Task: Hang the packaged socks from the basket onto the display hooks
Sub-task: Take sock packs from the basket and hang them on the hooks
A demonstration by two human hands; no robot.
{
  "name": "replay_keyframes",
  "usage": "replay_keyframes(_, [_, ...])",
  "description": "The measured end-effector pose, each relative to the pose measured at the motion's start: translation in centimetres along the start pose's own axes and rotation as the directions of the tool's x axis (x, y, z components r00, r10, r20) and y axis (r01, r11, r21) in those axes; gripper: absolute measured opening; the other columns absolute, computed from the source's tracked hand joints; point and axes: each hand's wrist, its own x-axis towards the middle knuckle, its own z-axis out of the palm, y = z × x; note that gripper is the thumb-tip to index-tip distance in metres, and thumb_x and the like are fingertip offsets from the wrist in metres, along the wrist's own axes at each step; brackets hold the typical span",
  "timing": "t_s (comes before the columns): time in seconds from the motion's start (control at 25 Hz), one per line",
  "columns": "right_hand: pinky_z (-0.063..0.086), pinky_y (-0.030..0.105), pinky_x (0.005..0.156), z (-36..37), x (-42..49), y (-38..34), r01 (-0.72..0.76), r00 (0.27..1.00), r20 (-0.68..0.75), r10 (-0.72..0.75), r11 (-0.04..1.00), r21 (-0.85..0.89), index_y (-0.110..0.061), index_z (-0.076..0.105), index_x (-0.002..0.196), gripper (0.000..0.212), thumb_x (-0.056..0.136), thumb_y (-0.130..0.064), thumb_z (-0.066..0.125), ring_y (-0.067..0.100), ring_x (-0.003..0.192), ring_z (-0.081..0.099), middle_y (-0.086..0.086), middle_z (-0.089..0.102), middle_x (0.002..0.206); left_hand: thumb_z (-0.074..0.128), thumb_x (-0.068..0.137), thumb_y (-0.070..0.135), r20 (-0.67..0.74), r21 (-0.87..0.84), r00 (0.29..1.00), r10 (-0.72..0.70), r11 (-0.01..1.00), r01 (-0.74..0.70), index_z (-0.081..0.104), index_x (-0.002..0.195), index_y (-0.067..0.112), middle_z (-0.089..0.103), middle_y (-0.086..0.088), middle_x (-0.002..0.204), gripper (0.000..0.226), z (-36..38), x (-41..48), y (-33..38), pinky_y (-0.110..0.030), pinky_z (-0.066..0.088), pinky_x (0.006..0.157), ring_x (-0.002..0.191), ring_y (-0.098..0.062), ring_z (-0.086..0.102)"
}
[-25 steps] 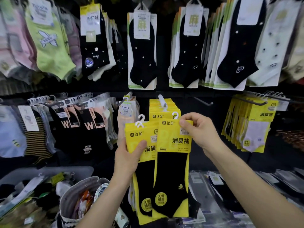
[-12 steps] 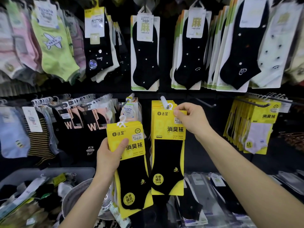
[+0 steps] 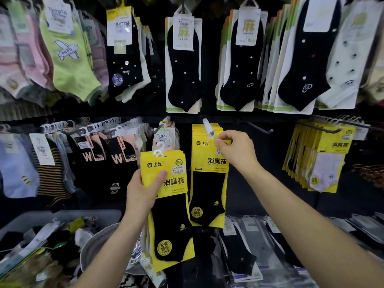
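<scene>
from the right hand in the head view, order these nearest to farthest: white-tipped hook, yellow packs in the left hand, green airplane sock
1. white-tipped hook, just above the right hand and the hanging pack it pinches
2. yellow packs in the left hand, lower left
3. green airplane sock, far upper left

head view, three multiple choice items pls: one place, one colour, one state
1. Where is the pack that the right hand pinches?
A at the hook
B in the basket
C on the top row

2. What colour is the card of the stack in the left hand?
A pink
B yellow
C white

3. What is the left hand doing?
A hanging open
B pressing a shelf
C gripping the stack

Answers: 1 A, the pack's top sits at the hook's tip; 2 B, the stack's header is yellow; 3 C, the thumb lies across the stack's front.
</scene>
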Motion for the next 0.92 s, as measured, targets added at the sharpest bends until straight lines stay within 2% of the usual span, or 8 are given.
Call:
replay_keyframes(0.12, [0.042,0.025,0.065,-0.6,-0.5,0.4,0.028,0.998,-0.058,-0.032,0.998,-0.064,-0.025,0.065,0.104,0.018,0.087,-0.029,0.061,0.006,0.074,0.052,-0.005,0.054,0.098,0.071,0.076,0.032,0.035,-0.012,0.999,0.024,1.0,-0.023,0.057,0.09,0.03,0.07,0.006,0.093,0.02,0.9,-0.5,0.7,-0.026,0.053,0.068,0.082,-0.01,0.067])
replay_keyframes(0.2, [0.041,0.025,0.07,-1.0,-1.9,0.6,0.086,0.987,-0.138,-0.079,0.995,0.045,-0.026,0.06,0.099,0.017,0.084,-0.035,0.062,0.009,0.081,0.05,-0.005,0.051,0.093,0.071,0.07,0.038,0.06,-0.031,0.997,0.037,0.999,-0.035,0.058,0.09,0.03,0.071,0.008,0.088,0.026,1.7,-1.0,1.2,-0.021,0.053,0.064,0.078,-0.006,0.068])
replay_keyframes(0.28, [0.042,0.023,0.067,-0.6,-4.2,0.3,0.095,0.995,-0.033,-0.089,0.971,0.222,-0.028,0.055,0.082,0.021,0.078,-0.047,0.064,0.005,0.072,0.049,-0.007,0.053,0.081,0.07,0.065,0.043,0.082,-0.05,0.995,0.064,0.997,-0.06,0.059,0.091,0.03,0.072,0.014,0.081,0.031,2.7,-1.7,1.7,-0.012,0.05,0.057,0.073,0.001,0.067])
replay_keyframes(0.36, [0.043,0.022,0.064,0.3,-6.1,0.1,0.037,0.988,0.138,-0.072,0.97,0.242,-0.027,0.051,0.079,0.032,0.072,-0.054,0.069,0.004,0.067,0.048,-0.006,0.056,0.077,0.07,0.066,0.043,0.107,-0.059,0.99,0.092,0.995,-0.086,0.06,0.094,0.03,0.072,0.013,0.085,0.032,3.9,-2.2,2.0,-0.014,0.05,0.061,0.078,0.0,0.067])
replay_keyframes(0.44, [0.047,0.029,0.065,0.4,-6.7,0.2,0.003,0.988,0.149,-0.043,0.966,0.258,-0.019,0.054,0.082,0.037,0.071,-0.048,0.073,0.01,0.068,0.053,0.004,0.064,0.079,0.07,0.067,0.041,0.139,-0.071,0.986,0.09,0.994,-0.08,0.06,0.092,0.031,0.071,0.007,0.092,0.028,5.1,-2.7,2.2,-0.02,0.052,0.066,0.082,-0.006,0.068])
replay_keyframes(0.6, [0.057,0.043,0.074,-1.3,-6.3,1.0,-0.091,0.993,0.111,0.049,0.906,0.412,-0.016,0.059,0.085,0.022,0.078,-0.03,0.074,0.028,0.082,0.069,0.003,0.072,0.078,0.068,0.075,0.031,0.262,-0.198,0.962,0.081,0.98,-0.028,0.06,0.1,0.031,0.073,0.011,0.093,0.026,5.8,-3.4,2.4,-0.015,0.053,0.066,0.085,-0.004,0.069])
replay_keyframes(0.76, [0.055,0.026,0.067,-2.6,-5.6,1.3,-0.076,0.988,0.154,0.018,0.923,0.378,-0.022,0.059,0.086,0.019,0.077,-0.032,0.074,0.013,0.078,0.068,-0.003,0.071,0.081,0.068,0.077,0.025,0.26,-0.211,0.958,0.121,0.975,-0.066,0.058,0.105,0.03,0.072,0.013,0.099,0.031,6.0,-3.7,2.1,-0.016,0.053,0.07,0.091,-0.005,0.068])
replay_keyframes(0.92, [0.045,0.019,0.072,-3.8,-4.0,-0.3,0.159,0.964,0.187,-0.189,0.973,0.166,-0.032,0.063,0.086,0.004,0.086,-0.028,0.064,0.003,0.079,0.055,-0.012,0.057,0.088,0.071,0.075,0.024,0.247,-0.125,0.964,0.098,0.99,-0.069,0.059,0.103,0.025,0.072,0.013,0.091,0.031,6.3,-3.4,1.5,-0.014,0.052,0.067,0.085,-0.001,0.068])
